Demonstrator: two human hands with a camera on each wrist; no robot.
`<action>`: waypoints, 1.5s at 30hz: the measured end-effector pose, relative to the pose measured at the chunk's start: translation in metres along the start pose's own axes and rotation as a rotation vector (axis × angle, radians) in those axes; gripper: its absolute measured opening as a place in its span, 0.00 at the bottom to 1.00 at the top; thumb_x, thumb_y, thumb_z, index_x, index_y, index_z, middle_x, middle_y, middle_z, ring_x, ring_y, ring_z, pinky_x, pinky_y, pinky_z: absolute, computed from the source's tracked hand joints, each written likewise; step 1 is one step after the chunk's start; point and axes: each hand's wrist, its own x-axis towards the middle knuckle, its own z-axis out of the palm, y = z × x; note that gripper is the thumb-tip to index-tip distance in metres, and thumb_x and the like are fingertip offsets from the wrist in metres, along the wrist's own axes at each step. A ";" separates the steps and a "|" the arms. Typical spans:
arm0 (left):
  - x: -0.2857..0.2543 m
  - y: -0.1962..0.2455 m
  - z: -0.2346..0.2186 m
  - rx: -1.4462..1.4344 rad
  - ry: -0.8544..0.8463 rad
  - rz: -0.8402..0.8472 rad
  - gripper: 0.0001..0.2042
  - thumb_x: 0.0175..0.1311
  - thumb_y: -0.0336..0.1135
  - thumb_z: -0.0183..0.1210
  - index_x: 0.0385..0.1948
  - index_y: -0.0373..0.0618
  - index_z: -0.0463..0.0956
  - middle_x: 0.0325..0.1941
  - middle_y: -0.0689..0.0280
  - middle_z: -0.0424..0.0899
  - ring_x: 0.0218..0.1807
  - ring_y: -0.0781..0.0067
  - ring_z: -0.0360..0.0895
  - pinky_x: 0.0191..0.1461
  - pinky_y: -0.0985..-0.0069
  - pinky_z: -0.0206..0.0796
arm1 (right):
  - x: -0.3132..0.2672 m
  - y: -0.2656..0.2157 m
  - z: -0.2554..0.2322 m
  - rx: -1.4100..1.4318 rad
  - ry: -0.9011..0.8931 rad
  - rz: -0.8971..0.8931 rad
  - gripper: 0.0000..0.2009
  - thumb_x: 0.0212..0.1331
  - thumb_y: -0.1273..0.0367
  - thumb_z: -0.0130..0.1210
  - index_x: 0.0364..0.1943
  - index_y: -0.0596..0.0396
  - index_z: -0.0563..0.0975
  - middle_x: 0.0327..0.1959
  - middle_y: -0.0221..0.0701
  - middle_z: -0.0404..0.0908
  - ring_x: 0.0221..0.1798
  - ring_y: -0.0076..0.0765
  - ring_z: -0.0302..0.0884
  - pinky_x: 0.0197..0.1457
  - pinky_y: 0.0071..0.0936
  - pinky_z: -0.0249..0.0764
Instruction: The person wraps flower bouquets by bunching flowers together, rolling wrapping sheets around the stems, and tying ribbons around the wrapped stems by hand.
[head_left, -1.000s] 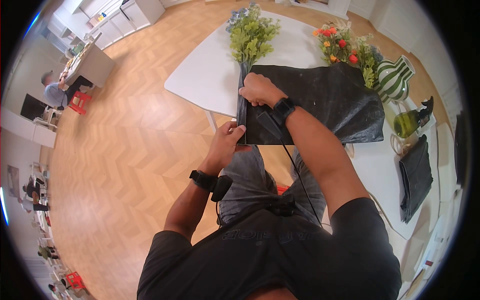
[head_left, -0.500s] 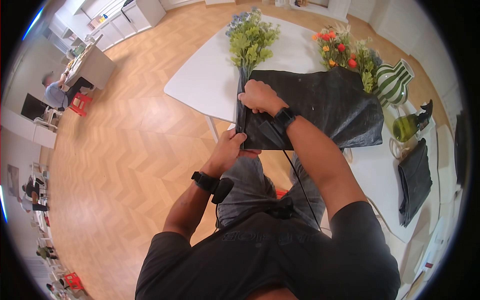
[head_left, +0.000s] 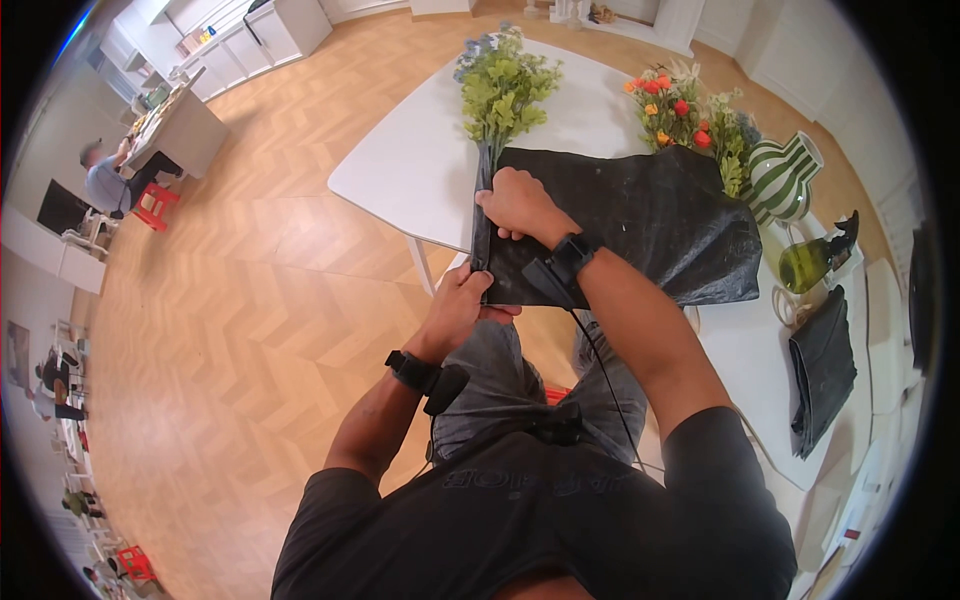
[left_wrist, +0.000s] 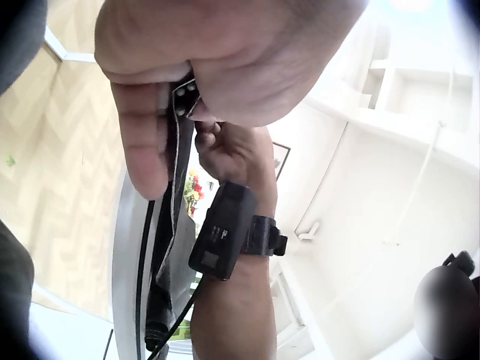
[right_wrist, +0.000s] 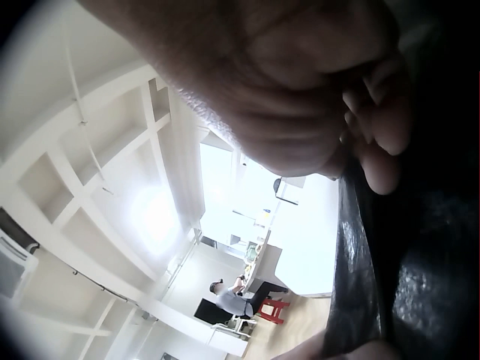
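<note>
A black sheet [head_left: 640, 220], shiny and creased, lies over the near side of the white table [head_left: 400, 150], its left edge folded into a narrow strip. Out of the strip's far end rises a bunch of artificial flowers [head_left: 505, 95], green leaves with blue heads. My right hand [head_left: 525, 205] grips the strip partway along, fingers curled over it. At the near left corner my left hand [head_left: 460, 305] pinches the sheet, thumb on top and fingers beneath. In the left wrist view, cut stem ends [left_wrist: 184, 96] show inside the fold beside that hand. The rest of the stems is hidden.
Behind the sheet lies an orange and red bunch of flowers [head_left: 680, 115]. To the right are a green-striped vase [head_left: 785, 175], a green spray bottle [head_left: 805, 265], a coil of cord [head_left: 790, 308] and a folded black sheet [head_left: 822, 370]. A person [head_left: 105, 180] sits far left.
The head view has tilted slightly, so table and sheet appear lower. Both hands keep their hold on the folded edge; the left fingers reach a little further right under the corner.
</note>
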 end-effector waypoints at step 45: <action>0.081 -0.023 0.118 -0.200 0.017 0.698 0.09 0.76 0.37 0.46 0.41 0.40 0.70 0.28 0.72 0.74 0.33 0.85 0.71 0.35 0.80 0.65 | -0.005 0.001 -0.051 -0.146 0.181 -0.152 0.16 0.55 0.61 0.56 0.32 0.63 0.81 0.35 0.53 0.82 0.42 0.60 0.80 0.48 0.44 0.76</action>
